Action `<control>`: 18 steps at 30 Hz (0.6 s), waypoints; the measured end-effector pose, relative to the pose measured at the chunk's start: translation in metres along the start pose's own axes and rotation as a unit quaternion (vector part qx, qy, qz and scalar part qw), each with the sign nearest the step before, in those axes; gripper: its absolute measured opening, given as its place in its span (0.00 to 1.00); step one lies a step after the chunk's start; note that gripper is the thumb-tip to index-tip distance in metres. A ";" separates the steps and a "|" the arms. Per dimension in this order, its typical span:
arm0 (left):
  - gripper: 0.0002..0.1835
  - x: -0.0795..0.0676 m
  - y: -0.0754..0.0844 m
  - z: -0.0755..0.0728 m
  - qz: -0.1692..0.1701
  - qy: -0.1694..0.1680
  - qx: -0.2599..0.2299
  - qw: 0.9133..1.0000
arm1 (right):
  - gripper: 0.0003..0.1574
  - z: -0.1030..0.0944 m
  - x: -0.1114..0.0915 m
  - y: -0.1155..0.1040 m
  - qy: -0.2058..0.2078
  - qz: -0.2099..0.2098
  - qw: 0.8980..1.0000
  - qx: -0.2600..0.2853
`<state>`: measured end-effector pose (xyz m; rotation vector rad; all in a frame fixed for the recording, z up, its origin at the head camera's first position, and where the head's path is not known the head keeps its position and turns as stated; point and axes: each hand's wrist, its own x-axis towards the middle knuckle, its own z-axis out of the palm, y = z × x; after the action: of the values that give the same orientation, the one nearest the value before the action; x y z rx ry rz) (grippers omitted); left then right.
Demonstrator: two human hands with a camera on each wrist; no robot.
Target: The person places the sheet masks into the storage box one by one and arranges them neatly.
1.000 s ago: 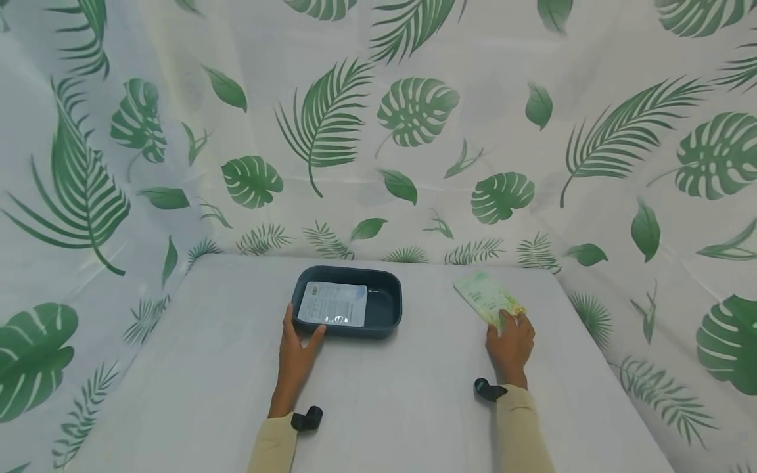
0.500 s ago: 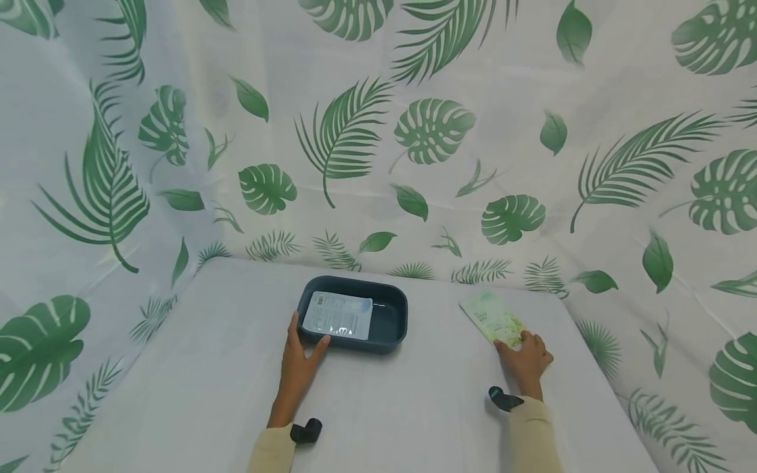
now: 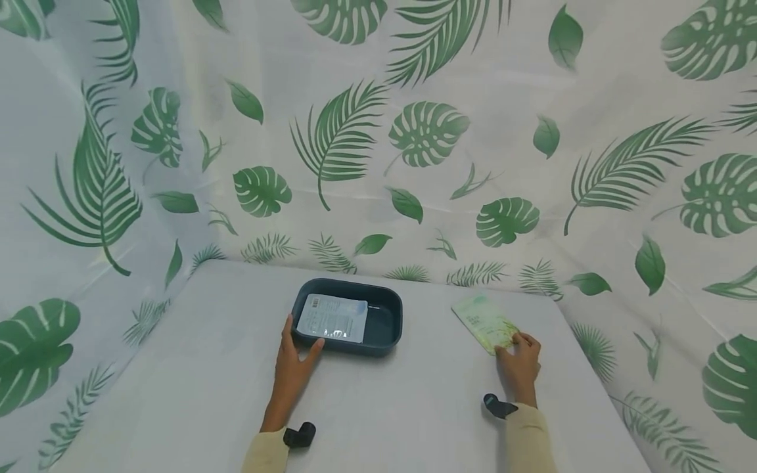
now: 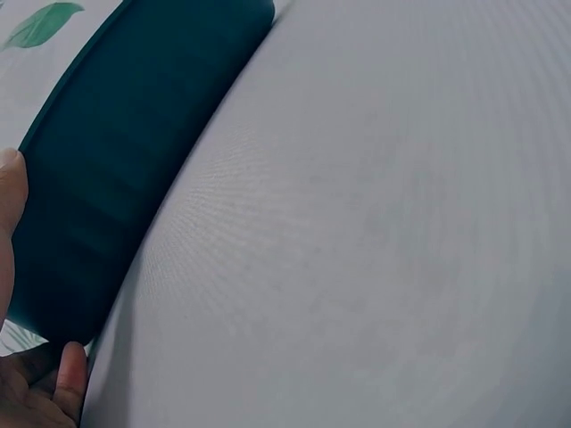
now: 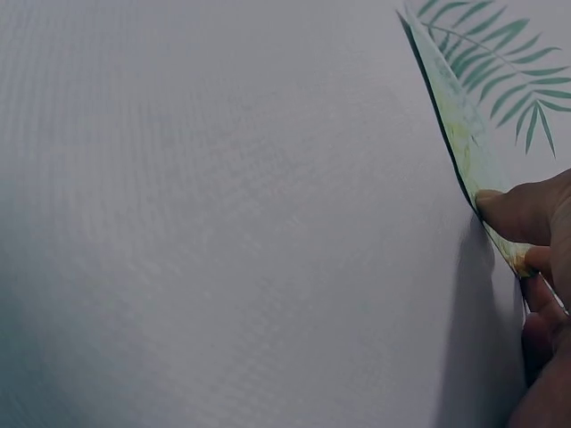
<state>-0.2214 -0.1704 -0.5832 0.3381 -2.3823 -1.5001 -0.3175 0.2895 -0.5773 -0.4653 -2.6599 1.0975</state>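
Note:
A dark blue rectangular tray (image 3: 383,322) stands on the white-covered table, with a pale blue-white flat packet (image 3: 332,318) lying inside at its left. My left hand (image 3: 290,371) grips the tray's near left corner, thumb at the front wall and fingers along the left end. In the left wrist view the tray's side (image 4: 125,152) fills the upper left, the thumb (image 4: 11,192) at its rim. To the right, my right hand (image 3: 522,368) pinches the near corner of a light green flat packet (image 3: 480,320). Seen from the right wrist, that packet (image 5: 459,134) is edge-on, low over the cloth.
White cloth (image 3: 408,407) covers the table. A white curtain (image 3: 367,138) printed with green leaves stands along the back and both sides. Each wrist carries a small black camera, such as the one on the left wrist (image 3: 299,435).
The head view has shifted slightly. My right hand keeps its hold at the green packet's near corner, its fingers drawn closer to the edge. The left hand stays at the tray's corner.

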 end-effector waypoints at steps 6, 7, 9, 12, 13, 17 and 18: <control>0.53 0.000 0.000 0.000 0.006 0.004 -0.005 1.000 | 0.36 0.000 -0.003 -0.006 0.015 0.001 0.999 0.034; 0.53 0.000 -0.001 0.000 0.007 0.005 -0.005 1.000 | 0.35 0.001 -0.003 -0.006 0.026 -0.004 0.999 0.042; 0.53 0.000 -0.001 0.000 0.007 0.004 -0.007 1.000 | 0.32 0.004 -0.003 -0.007 0.058 -0.013 0.996 0.061; 0.53 0.000 -0.002 0.001 0.007 0.000 -0.009 1.000 | 0.26 0.010 -0.004 -0.006 0.122 -0.016 0.988 0.096; 0.53 -0.001 -0.002 0.001 0.007 -0.002 -0.010 1.000 | 0.23 0.013 -0.004 -0.006 0.143 -0.010 0.984 0.109; 0.53 -0.003 -0.001 0.000 0.004 -0.006 -0.012 1.000 | 0.13 0.019 -0.007 -0.008 0.195 0.014 0.973 0.121; 0.53 -0.003 0.000 0.000 0.003 -0.005 -0.012 1.000 | 0.12 0.020 -0.008 -0.009 0.200 0.017 0.972 0.120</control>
<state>-0.2186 -0.1694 -0.5840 0.3168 -2.3692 -1.5300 -0.3184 0.2679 -0.5855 -0.6111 -2.1500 1.1717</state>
